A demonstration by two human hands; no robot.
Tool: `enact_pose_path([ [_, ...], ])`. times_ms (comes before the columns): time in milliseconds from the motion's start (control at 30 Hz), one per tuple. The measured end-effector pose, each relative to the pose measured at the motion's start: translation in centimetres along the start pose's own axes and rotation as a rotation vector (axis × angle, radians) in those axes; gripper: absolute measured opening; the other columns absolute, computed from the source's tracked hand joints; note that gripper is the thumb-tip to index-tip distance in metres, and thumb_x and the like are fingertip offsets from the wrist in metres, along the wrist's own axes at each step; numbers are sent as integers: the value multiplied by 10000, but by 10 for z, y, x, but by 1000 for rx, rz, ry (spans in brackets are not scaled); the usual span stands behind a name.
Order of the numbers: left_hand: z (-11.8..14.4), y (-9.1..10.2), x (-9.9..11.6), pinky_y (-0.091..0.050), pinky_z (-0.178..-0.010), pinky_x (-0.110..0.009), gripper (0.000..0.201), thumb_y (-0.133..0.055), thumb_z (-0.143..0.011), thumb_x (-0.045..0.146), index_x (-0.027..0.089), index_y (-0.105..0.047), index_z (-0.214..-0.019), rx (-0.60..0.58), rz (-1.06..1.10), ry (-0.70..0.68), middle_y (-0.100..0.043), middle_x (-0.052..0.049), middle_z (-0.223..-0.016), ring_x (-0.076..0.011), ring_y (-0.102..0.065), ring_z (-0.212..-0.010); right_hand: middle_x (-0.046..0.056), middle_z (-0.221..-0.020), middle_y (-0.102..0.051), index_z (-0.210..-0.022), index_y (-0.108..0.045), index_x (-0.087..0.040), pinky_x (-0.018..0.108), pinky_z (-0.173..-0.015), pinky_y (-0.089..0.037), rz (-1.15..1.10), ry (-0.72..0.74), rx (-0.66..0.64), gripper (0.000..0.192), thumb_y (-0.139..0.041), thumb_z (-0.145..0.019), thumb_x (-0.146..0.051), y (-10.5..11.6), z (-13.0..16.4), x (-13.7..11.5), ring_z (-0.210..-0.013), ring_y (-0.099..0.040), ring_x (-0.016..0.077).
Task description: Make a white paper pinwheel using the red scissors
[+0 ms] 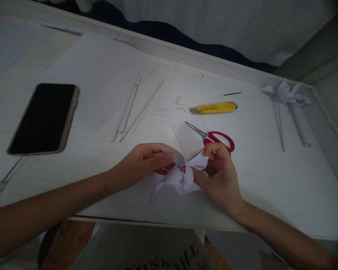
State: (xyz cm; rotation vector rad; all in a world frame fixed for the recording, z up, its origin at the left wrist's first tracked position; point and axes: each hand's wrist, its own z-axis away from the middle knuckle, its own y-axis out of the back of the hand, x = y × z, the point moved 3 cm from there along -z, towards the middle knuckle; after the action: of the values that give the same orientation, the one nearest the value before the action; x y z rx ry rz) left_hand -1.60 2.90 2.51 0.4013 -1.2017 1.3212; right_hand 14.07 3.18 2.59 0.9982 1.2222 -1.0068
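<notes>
Between my two hands, near the table's front edge, is a white paper pinwheel (174, 177) with curled blades. My left hand (150, 161) pinches a blade on its left side, thumb on top. On the right, my right hand (221, 172) grips another blade between thumb and fingers. The pinwheel's underside is hidden from me. Just beyond my right hand lie scissors with red handles (218, 138), partly over a small white paper piece (186, 140).
A yellow utility knife (216, 108) and a thin dark stick (232, 93) lie farther back. Several rolled paper sticks (142, 110) rest left of centre, near large paper sheets (92, 71). A phone (42, 118) lies at left. Another paper pinwheel (288, 93) is at far right.
</notes>
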Motion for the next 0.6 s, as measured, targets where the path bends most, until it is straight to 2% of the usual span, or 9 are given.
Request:
enact_pose_path([
  [167,1,-1,-3,-425,-534,-175,383,-716,-545,266,173,-585,-893,-44,37,31,-656,-13,-741,-124,-590,-636,-49,-638,-500,-862,-331,-275,222,-404,-379,63,56,-8,400,-592,-633,-77,1,3,-1,-512,-487,114],
  [333,2,1,-1,-404,-543,-166,279,-601,-657,225,163,-580,-929,-25,-35,-6,-657,-24,-761,-99,-564,-602,-20,-718,-573,-963,-326,-296,242,-448,-430,25,76,-40,490,-584,-636,-39,0,3,-4,-587,-552,143],
  [467,0,4,-1,-383,-514,-167,257,-566,-667,174,168,-571,-924,-62,-56,-6,-648,-7,-705,-96,-547,-565,-25,-708,-572,-976,-330,-302,245,-450,-436,21,78,-50,501,-580,-636,-31,0,2,-5,-586,-552,145],
  [600,-1,5,-4,-393,-521,-184,221,-572,-668,182,158,-557,-888,-33,-98,6,-653,-25,-760,-110,-566,-580,-15,-744,-572,-1001,-344,-297,251,-484,-441,95,121,-47,500,-578,-645,-35,-2,6,-4,-624,-556,146],
])
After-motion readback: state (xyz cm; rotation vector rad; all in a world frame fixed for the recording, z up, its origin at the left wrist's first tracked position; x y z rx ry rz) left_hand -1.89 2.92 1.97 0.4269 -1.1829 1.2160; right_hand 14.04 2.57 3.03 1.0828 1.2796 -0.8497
